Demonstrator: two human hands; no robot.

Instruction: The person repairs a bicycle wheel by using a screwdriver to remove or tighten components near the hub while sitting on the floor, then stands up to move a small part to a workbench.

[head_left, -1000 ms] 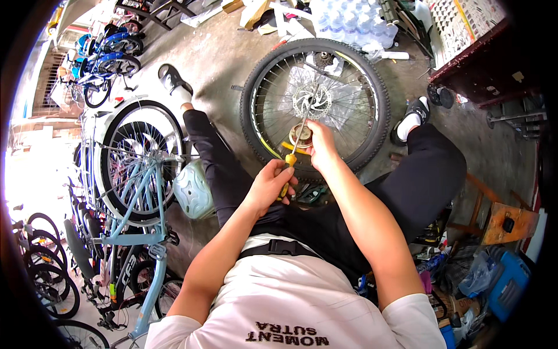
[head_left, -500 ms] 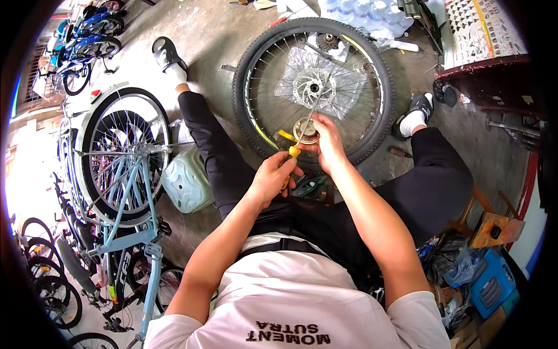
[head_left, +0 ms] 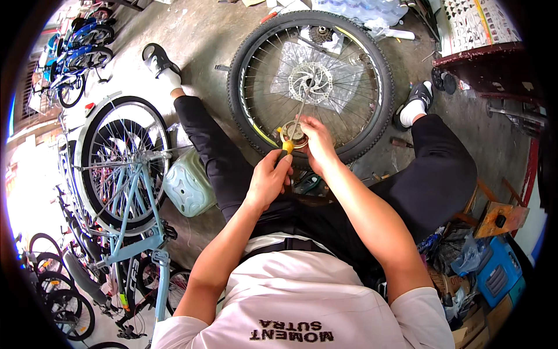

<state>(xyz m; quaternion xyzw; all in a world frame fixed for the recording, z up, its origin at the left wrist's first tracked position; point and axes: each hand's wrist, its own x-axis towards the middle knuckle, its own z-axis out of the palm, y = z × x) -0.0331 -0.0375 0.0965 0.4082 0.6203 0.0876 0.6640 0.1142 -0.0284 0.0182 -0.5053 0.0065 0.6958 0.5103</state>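
Observation:
My left hand (head_left: 269, 179) is closed round the yellow and black handle of a screwdriver (head_left: 288, 146). Its long shaft points away from me, with the tip over the hub of a bicycle wheel (head_left: 232, 96). My right hand (head_left: 318, 144) has its fingers curled at the shaft, a little beyond the handle. The wheel lies flat in front of me, with a silver brake disc (head_left: 297, 86) facing up. Beneath the shaft, by the near rim, is a round metal-coloured piece (head_left: 295, 135), partly hidden by my right fingers.
A light blue bicycle frame (head_left: 136, 247) with its wheel stands at my left, beside a pale green plastic stool (head_left: 189, 183). Clear plastic (head_left: 343, 96) and a cassette (head_left: 321, 35) show through the spokes. A blue case (head_left: 501, 272) lies at the lower right.
Both hands and the screwdriver have shifted slightly; the shaft now looks more upright in the picture. The whole view has tilted a little. Both hands keep their hold.

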